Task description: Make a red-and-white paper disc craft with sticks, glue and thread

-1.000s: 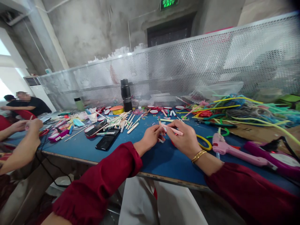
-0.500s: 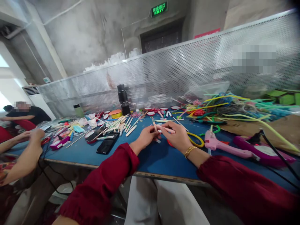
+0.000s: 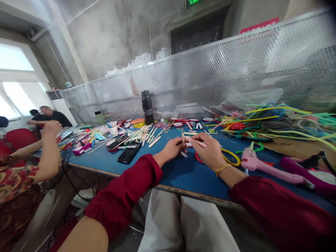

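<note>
My left hand (image 3: 173,149) is closed on a thin flat stick (image 3: 183,134), which stands nearly upright above the fingertips. A clear strip-like end (image 3: 183,154) shows below those fingers. Close on the right, my right hand (image 3: 209,149) pinches a pale pink pen-like stick (image 3: 198,142), its tip pointing at the left hand's stick. Whether the two touch is too small to tell. Both hands are just above the blue table (image 3: 168,176). Right of my right hand lie a yellow ring (image 3: 234,159) and a pink glue gun (image 3: 270,167).
Loose wooden sticks (image 3: 143,134), a phone (image 3: 129,154) and a black bottle (image 3: 147,106) are on the left. Coloured pipe-like strands (image 3: 291,120) heap up at right. A perforated metal screen (image 3: 199,77) closes the back. A co-worker's arm (image 3: 49,147) is at far left.
The view has swung left and slightly down, so things appear further right. The co-worker at left has raised a hand. My two hands keep their hold, close together.
</note>
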{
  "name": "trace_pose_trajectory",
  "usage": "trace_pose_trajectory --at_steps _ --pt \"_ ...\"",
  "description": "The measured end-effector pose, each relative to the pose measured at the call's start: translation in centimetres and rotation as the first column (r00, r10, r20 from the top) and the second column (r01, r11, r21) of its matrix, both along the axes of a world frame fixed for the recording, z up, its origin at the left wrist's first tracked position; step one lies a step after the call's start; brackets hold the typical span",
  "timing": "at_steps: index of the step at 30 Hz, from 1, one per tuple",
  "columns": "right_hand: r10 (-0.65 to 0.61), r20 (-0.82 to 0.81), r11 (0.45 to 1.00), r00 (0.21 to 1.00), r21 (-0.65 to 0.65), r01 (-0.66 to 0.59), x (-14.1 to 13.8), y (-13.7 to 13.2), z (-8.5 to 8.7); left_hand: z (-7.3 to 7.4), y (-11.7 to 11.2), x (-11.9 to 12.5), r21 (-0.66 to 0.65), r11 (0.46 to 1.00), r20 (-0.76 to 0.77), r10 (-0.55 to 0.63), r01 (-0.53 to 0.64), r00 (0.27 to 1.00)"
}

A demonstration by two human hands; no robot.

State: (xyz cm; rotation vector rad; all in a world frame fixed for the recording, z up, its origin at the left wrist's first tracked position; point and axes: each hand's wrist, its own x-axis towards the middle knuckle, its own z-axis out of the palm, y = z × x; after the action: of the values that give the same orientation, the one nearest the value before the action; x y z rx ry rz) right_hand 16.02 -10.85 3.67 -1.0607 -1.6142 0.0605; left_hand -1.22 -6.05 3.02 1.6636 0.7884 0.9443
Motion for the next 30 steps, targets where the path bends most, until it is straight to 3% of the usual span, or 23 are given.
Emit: trace_pose_trajectory --at_steps 21,30 --pt "-0.013 -0.024 1.000 1.000 -0.005 0.013 0.12 0.56 -0.24 -0.50 0.36 0.25 -0.214 0.973 0.166 -0.056 0.091 0.985" --pt "0.010 -0.013 1.000 1.000 -0.017 -0.010 -0.14 0.31 -0.15 -0.10 0.17 0.17 -0.202 0.979 0.097 -0.022 0.042 0.995"
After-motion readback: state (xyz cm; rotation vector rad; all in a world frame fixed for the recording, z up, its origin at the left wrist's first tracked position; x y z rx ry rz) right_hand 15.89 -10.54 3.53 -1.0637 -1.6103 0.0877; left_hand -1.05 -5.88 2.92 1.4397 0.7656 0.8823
